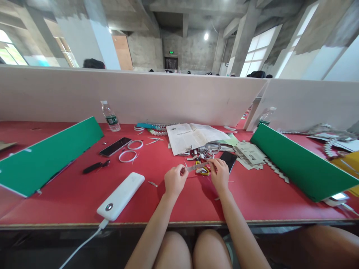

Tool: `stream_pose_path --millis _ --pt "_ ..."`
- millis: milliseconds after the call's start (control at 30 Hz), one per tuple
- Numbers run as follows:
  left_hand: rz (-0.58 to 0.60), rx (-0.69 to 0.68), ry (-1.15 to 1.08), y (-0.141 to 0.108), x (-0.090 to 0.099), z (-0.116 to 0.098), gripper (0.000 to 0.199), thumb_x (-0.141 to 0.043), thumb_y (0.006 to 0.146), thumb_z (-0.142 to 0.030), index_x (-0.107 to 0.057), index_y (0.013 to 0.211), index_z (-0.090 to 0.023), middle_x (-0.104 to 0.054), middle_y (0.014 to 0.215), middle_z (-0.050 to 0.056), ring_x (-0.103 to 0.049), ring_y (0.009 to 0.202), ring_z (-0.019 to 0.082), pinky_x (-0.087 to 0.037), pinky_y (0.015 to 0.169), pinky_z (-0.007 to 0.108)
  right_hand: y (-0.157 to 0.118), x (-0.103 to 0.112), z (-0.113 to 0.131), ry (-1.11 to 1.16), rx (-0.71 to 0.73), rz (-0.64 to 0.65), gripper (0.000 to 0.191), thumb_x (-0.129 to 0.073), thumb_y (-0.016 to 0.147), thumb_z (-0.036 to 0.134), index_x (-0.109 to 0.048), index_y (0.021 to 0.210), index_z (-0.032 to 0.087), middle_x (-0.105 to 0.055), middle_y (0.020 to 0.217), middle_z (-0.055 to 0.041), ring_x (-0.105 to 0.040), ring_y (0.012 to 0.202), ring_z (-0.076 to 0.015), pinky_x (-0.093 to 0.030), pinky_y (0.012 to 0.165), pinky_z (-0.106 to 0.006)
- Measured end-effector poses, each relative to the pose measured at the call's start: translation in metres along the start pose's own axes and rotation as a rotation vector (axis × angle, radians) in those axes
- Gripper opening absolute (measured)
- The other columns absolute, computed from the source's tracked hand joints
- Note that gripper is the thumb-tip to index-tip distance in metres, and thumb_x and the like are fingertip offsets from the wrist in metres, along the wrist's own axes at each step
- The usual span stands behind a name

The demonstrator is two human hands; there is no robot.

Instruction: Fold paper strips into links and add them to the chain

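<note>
- Left forearm [155,226]: bare, rising from the lower edge of view, angled inward to the right.
- Right forearm [241,226]: bare, mirrored, angled inward to the left.
- Wrists: roughly straight, well apart.
- Left hand [174,182]: back upward, fingers [183,170] curled in a compact pinch.
- Right hand [220,175]: back upward, fingers [214,163] bent toward the left hand, pinching with the tips.
- Hands: facing, near each other, not touching.
- Legs [174,252]: bare, side by side between the forearms.

Narrow greyish strip [198,166], nearly straight, held at both ends, slanting from just below nine o'clock to just above three, toward five o'clock from mid-view
</note>
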State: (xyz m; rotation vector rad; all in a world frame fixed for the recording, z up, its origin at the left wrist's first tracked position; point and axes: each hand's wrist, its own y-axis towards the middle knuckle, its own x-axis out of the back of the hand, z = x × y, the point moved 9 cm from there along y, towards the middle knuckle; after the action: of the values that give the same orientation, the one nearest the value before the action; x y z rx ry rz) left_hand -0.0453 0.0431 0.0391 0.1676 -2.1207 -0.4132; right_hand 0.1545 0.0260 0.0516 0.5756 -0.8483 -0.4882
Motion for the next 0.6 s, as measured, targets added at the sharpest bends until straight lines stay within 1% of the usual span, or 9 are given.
stream_pose_path --millis 100,167,200,267,333,367,433,500,600 --pt "-0.052 0.099 -0.008 0.0 0.006 0.011 0.013 -0.048 0.08 -0.026 -0.059 0.08 -0.019 -0.064 0.069 0.001 -0.057 0.065 0.014 -0.03 0.056 0.022 -0.001 0.008 -0.009 0.0 -0.057 -0.077 0.023 -0.037 0.089 0.024 -0.06 0.089 0.019 -0.059 0.086 -0.0065 -0.05 0.083 -0.0205 -0.037 0.076 -0.032" --pt "-0.028 0.106 -0.098 -0.001 0.003 0.01 0.016 -0.046 0.081 -0.027 -0.059 0.078 -0.019 -0.063 0.069 0.002 -0.057 0.065 0.014 -0.033 0.057 0.022 -0.001 0.008 -0.008 -0.004 -0.059 -0.078 0.023 -0.038 0.089 0.025 -0.06 0.09 0.019 -0.059 0.086 -0.0069 -0.05 0.083 -0.0206 -0.037 0.076 -0.032" --pt "0.025 0.095 -0.189 -0.001 -0.003 0.007 0.019 -0.045 0.082 -0.029 -0.059 0.077 -0.018 -0.063 0.068 0.002 -0.058 0.065 0.014 -0.035 0.058 0.023 -0.002 0.006 -0.006 -0.006 -0.046 -0.07 0.023 -0.038 0.089 0.025 -0.06 0.091 0.019 -0.059 0.086 -0.007 -0.05 0.084 -0.0206 -0.038 0.076 -0.033" --pt "0.186 0.103 -0.457 -0.002 -0.021 0.001 0.027 -0.044 0.083 -0.036 -0.061 0.078 -0.017 -0.064 0.068 0.002 -0.059 0.063 0.015 -0.039 0.058 0.023 -0.003 0.003 0.002 -0.005 0.006 -0.051 0.023 -0.039 0.09 0.024 -0.061 0.093 0.019 -0.06 0.088 -0.0074 -0.051 0.085 -0.0204 -0.038 0.079 -0.033" --pt "0.333 0.161 -0.741 -0.004 -0.037 -0.004 0.033 -0.044 0.081 -0.044 -0.061 0.084 -0.015 -0.066 0.07 0.004 -0.06 0.062 0.015 -0.042 0.055 0.024 -0.005 -0.003 0.015 0.002 0.101 -0.018 0.023 -0.04 0.089 0.023 -0.062 0.097 0.02 -0.06 0.092 -0.0073 -0.051 0.088 -0.0199 -0.038 0.082 -0.034" --pt "0.372 0.196 -0.854 -0.004 -0.042 -0.005 0.036 -0.046 0.08 -0.046 -0.06 0.088 -0.014 -0.067 0.073 0.004 -0.06 0.062 0.016 -0.042 0.054 0.024 -0.007 -0.007 0.023 0.007 0.164 0.011 0.023 -0.041 0.089 0.022 -0.062 0.099 0.021 -0.06 0.094 -0.0071 -0.052 0.09 -0.0196 -0.038 0.083 -0.034" --pt "0.374 0.245 -0.995 -0.002 -0.044 -0.004 0.037 -0.049 0.078 -0.047 -0.06 0.088 -0.013 -0.067 0.076 0.006 -0.061 0.063 0.016 -0.043 0.053 0.023 -0.012 -0.016 0.04 0.022 0.298 0.078 0.023 -0.043 0.089 0.02 -0.063 0.1 0.022 -0.061 0.095 -0.0066 -0.052 0.092 -0.0191 -0.039 0.084 -0.034" --pt "0.327 0.277 -1.049 0.0 -0.042 0.001 0.034 -0.051 0.077 -0.045 -0.059 0.083 -0.013 -0.067 0.074 0.006 -0.062 0.063 0.016 -0.042 0.051 0.022 -0.017 -0.023 0.055 0.037 0.41 0.129 0.023 -0.045 0.088 0.019 -0.064 0.099 0.023 -0.062 0.095 -0.0065 -0.053 0.092 -0.0191 -0.04 0.083 -0.034" --pt "0.247 0.314 -1.051 0.003 -0.04 0.012 0.025 -0.052 0.076 -0.038 -0.057 0.075 -0.014 -0.063 0.069 0.003 -0.061 0.063 0.016 -0.041 0.05 0.022 -0.023 -0.029 0.069 0.083 0.49 0.194 0.019 -0.049 0.086 0.021 -0.064 0.097 0.022 -0.063 0.091 -0.0063 -0.054 0.089 -0.019 -0.041 0.08 -0.033"
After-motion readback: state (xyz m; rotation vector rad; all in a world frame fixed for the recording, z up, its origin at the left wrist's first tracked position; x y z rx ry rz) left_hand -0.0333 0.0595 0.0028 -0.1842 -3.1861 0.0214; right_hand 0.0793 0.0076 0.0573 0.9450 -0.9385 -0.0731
